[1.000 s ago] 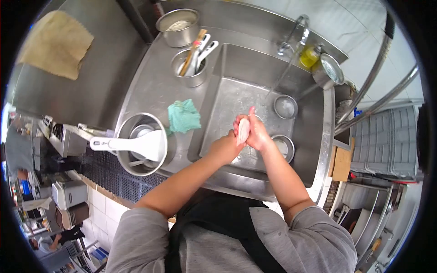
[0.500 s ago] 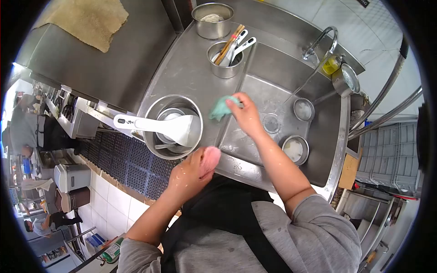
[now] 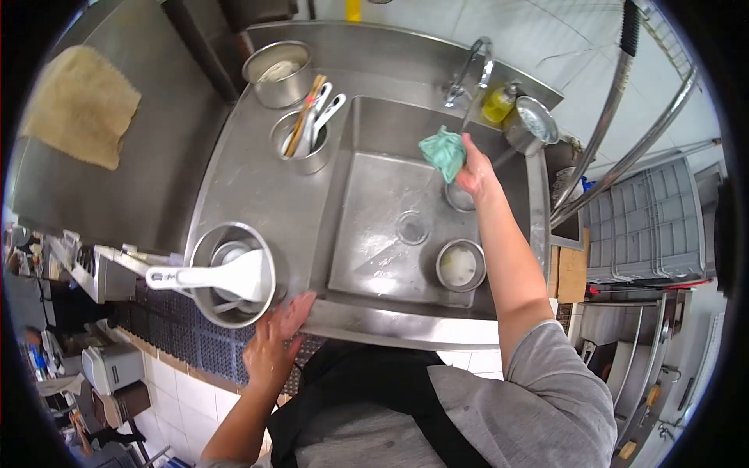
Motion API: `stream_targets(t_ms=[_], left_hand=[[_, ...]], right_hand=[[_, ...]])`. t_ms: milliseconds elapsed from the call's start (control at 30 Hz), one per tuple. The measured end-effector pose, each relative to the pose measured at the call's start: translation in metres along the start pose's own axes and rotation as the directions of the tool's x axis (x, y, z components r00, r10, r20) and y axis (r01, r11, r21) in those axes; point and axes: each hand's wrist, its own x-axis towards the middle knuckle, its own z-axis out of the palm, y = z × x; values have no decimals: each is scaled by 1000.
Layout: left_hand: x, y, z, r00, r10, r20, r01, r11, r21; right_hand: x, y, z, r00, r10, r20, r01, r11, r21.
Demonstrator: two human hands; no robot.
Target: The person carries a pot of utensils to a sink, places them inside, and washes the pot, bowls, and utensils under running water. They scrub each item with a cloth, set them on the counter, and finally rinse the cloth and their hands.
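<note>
My right hand point(image 3: 475, 173) grips a crumpled green cloth point(image 3: 443, 154) over the back right of the sink point(image 3: 374, 210), close to the tap point(image 3: 477, 62). Behind that hand, a small metal bowl point(image 3: 460, 199) is partly hidden. Another metal bowl point(image 3: 460, 265) with whitish contents sits in the basin's front right. Wet and with fingers stretched out, my left hand point(image 3: 275, 339) is at the counter's front edge. Beside it stands a large metal pot point(image 3: 267, 300) with a white paddle-like scoop point(image 3: 242, 277) lying across the top and metal dishes inside.
At the counter's back left stand a metal pot point(image 3: 277, 74) and a metal container point(image 3: 312, 161) of white-handled utensils and wooden sticks. A yellow soap bottle point(image 3: 499, 103) and a metal pot point(image 3: 532, 126) are by the tap. A tan cloth point(image 3: 82, 109) lies on the left-hand metal surface.
My right hand has carried the green cloth from the left rim of the sink to the tap side. My left hand has opened out at the counter edge. The view has shifted right.
</note>
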Motion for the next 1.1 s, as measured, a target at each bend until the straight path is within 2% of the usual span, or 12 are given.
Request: stream_targets(t_ms=[100,233,333,433,500,667,733,800,867,933,1000,1100], left_hand=[[-10,3,3,1000,7,-14,-5,995,102],[10,16,16,949,264,-171,-274,961,-38],[49,52,28,864,409,-295,-451,888,-87],[110,111,48,840,389,-379,-488,847,-212],[167,158,62,882,312,-353,-442,807,-391],[302,244,107,960,249,-129,-248,539,-805],[336,267,112,989,144,-26,-100,539,-837],[359,276,120,985,170,-4,-83,460,-884],[370,290,122,979,204,18,-62,377,-924],[373,308,116,940,307,148,29,362,-932],[375,332,111,905,416,87,-14,232,-973],[363,366,83,880,462,-105,-119,3,-993]], right_hand=[[38,-54,-22,943,-332,-7,253,730,-634],[34,-156,-30,564,-826,-7,647,447,-617],[48,-222,-43,288,-942,173,321,-75,-944],[117,-252,-90,558,-774,298,-17,-370,-929],[206,-264,-146,926,-360,115,-243,-800,-548],[179,-273,-141,963,-269,30,-194,-763,-616],[191,-287,-155,927,-246,283,-89,-877,-472],[109,-269,-86,798,-566,209,-207,-583,-786],[73,-268,-72,632,-770,90,280,119,-953],[34,-256,-59,597,-798,78,507,301,-808],[-31,-230,-19,807,-590,-4,518,711,-475],[-73,-198,-9,890,-443,111,453,828,-330]])
